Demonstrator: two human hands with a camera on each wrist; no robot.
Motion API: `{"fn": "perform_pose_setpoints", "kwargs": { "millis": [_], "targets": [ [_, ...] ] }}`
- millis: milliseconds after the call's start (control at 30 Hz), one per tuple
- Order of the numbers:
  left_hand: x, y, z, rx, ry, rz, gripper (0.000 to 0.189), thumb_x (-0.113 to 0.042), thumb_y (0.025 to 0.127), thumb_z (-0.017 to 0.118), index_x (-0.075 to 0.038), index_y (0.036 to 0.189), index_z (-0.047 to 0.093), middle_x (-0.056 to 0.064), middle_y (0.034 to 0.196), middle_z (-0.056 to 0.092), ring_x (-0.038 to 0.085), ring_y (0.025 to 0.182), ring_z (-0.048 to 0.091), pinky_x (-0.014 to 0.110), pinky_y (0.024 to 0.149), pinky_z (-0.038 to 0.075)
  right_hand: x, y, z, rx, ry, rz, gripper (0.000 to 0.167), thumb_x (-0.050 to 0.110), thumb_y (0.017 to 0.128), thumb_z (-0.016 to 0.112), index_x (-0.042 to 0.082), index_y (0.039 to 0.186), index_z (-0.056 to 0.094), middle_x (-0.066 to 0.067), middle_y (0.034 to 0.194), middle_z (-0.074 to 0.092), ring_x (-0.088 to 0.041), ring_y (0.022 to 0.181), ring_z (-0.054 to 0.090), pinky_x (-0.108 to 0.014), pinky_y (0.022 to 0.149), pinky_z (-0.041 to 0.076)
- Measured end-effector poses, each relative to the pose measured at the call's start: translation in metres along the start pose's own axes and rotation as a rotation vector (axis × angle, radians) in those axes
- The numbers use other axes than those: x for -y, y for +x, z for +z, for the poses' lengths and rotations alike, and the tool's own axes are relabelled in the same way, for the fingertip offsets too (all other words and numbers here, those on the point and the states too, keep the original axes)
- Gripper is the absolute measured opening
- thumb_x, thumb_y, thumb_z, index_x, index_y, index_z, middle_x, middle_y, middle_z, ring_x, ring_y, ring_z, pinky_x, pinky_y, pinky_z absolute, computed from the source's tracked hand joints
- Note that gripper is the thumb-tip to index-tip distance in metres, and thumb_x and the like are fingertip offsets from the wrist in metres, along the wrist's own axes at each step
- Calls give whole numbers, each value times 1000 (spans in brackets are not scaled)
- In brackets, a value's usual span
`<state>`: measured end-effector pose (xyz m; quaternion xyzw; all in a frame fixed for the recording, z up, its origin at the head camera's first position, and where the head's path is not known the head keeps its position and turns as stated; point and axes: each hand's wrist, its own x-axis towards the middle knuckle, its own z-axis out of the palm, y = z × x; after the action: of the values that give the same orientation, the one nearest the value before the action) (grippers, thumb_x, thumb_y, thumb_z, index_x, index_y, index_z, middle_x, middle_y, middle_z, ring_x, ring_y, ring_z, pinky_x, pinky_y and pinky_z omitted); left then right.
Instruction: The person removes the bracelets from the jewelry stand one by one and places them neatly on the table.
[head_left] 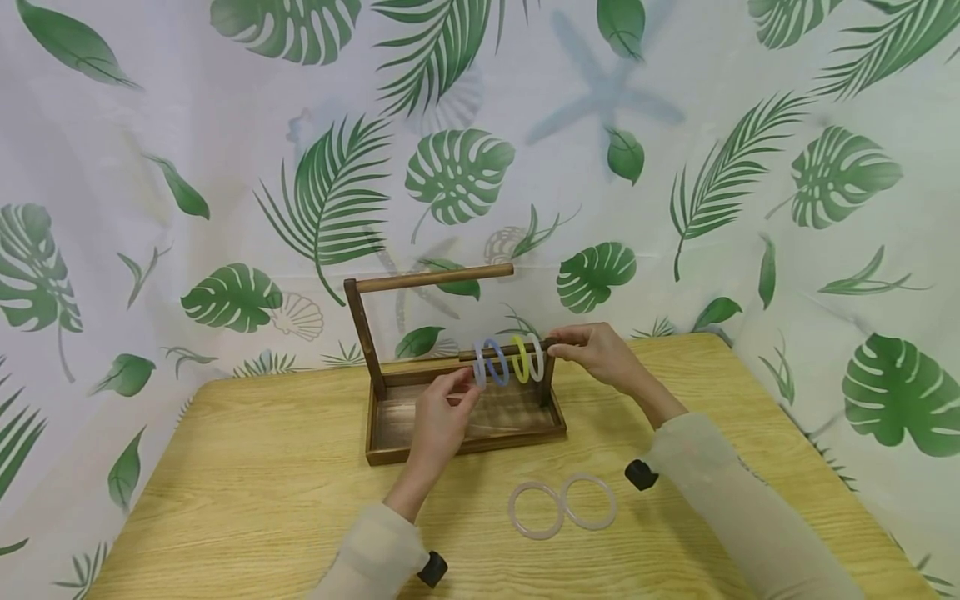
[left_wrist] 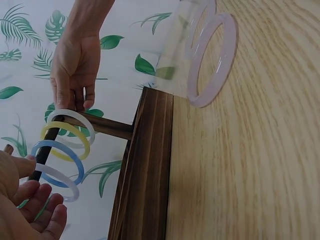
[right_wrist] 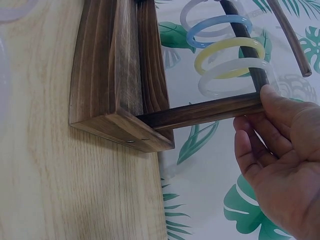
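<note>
A dark wooden stand has a shallow tray base (head_left: 390,456), a tall post carrying an upper rod (head_left: 435,277), and a short post carrying a lower rod. Four-coloured bangles hang on the lower rod: a pale lavender bangle (head_left: 479,367) at its free end, then a blue bangle (left_wrist: 76,158), a yellow bangle (right_wrist: 230,43) and a whitish bangle (right_wrist: 235,63) nearest the short post (right_wrist: 200,112). My left hand (head_left: 441,417) pinches the lavender bangle between thumb and fingers. With thumb and fingertips, my right hand (head_left: 603,357) grips the top of the short post.
Two pale pinkish bangles, a left one (head_left: 536,536) and a right one (head_left: 613,504), lie side by side on the wood-grain table (head_left: 262,483) in front of the stand. Behind the table hangs a leaf-patterned cloth (head_left: 525,92). The upper rod sits above the lower one.
</note>
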<state>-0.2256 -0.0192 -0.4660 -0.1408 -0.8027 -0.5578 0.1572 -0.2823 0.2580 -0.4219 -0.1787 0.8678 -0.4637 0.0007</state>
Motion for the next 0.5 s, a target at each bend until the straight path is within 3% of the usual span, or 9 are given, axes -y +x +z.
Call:
{"fn": "perform_pose_setpoints", "kwargs": {
  "millis": [500],
  "targets": [
    [4,0,11,-34,23,5,32,-7,95,76,3,125,71,16,113,72,31,95,72,37,80,60,-1,0,1,-5,3,-4,43,16,104,65,-12,136,60,-27,134,64,-39,113,67,-52,96,54]
  ]
}}
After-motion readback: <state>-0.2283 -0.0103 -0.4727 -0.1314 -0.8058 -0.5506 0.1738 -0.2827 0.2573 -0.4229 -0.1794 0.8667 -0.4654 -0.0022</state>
